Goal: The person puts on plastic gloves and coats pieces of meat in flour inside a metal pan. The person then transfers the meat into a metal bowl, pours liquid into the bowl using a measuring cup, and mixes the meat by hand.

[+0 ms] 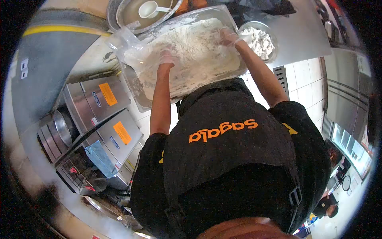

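Observation:
A large clear rectangular tub [230,18] full of white flour-like powder [191,44] stands before me. My left hand [167,57] reaches into the powder left of the middle; its fingers are blurred and partly covered. My right hand [229,37] is in the powder by the tub's right end, its fingers hard to make out. Both hands seem to be in thin clear plastic gloves. A crumpled clear plastic piece [125,40] lies at the tub's left rim. Close to my right wrist is a round bowl [274,55] holding white floury pieces [258,43].
Behind the tub stands a round metal pot [112,16] of cloudy liquid with a white scoop [148,9]. A steel counter [306,36] extends right. Steel cabinets [107,95], a blue cloth [101,157] and fryer baskets [77,177] are at left. Another person [328,207] is far right.

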Demonstrator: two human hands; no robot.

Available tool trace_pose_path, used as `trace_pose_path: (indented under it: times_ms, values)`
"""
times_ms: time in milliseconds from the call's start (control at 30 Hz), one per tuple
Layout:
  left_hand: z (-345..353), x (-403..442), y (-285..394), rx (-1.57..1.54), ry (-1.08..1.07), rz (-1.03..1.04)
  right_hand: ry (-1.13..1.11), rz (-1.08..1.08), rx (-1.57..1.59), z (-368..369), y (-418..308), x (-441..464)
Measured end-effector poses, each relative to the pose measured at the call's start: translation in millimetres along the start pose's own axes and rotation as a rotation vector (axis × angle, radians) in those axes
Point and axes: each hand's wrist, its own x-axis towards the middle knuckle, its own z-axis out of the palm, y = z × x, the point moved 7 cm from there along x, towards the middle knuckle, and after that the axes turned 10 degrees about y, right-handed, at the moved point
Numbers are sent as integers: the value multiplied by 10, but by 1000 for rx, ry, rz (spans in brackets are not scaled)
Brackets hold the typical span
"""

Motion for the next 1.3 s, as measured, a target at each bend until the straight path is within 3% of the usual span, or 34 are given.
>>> trace_pose_path:
  times_ms: [67,133,233,333,367,467,533,633,700,767,800,867,933,1033,1067,1133,1233,1300]
  values:
    - [71,8,-52,-89,-12,12,-3,-26,-71,-36,-88,-14]
    - [27,38,22,-7,7,-21,-34,-32,-92,-476,-706,-256]
    - [-85,36,308,59,51,-60,243,-491,-36,135,-646,74]
    - [-94,33,516,199,165,-29,383,-639,-50,-25,-1033,-128]
    - [-112,32,560,261,211,-6,304,-557,-71,26,-953,-40]
    - [-246,40,648,205,-136,-118,36,-351,-156,186,-637,84]
    - [-111,48,395,180,-83,-169,-170,-279,-248,-109,-692,-63]
    - [252,-50,-20,3,-43,-123,-129,-358,-283,82,-461,-237]
    - [260,-90,11,-30,15,-34,101,-684,-72,-150,-739,-467]
    - [104,-272,167,66,121,62,146,-611,282,-360,-921,-657]
    - [99,-275,226,135,55,26,72,-369,519,-391,-973,-694]
    - [96,-264,343,270,-77,-46,54,-273,419,-228,-878,-643]
    - [75,-293,356,196,-54,-91,167,-551,-244,198,-654,-531]
    - [57,-296,332,172,-91,-229,56,-339,-201,267,-643,-503]
    - [48,-299,319,177,-115,-287,120,-352,-105,189,-683,-544]
    - [0,-289,320,136,-10,-187,243,-379,86,-51,-759,-633]
    - [-10,-279,252,174,15,-14,-199,-34,-94,90,-479,-401]
    - [11,-264,99,53,82,27,-45,-99,204,-114,-454,-344]
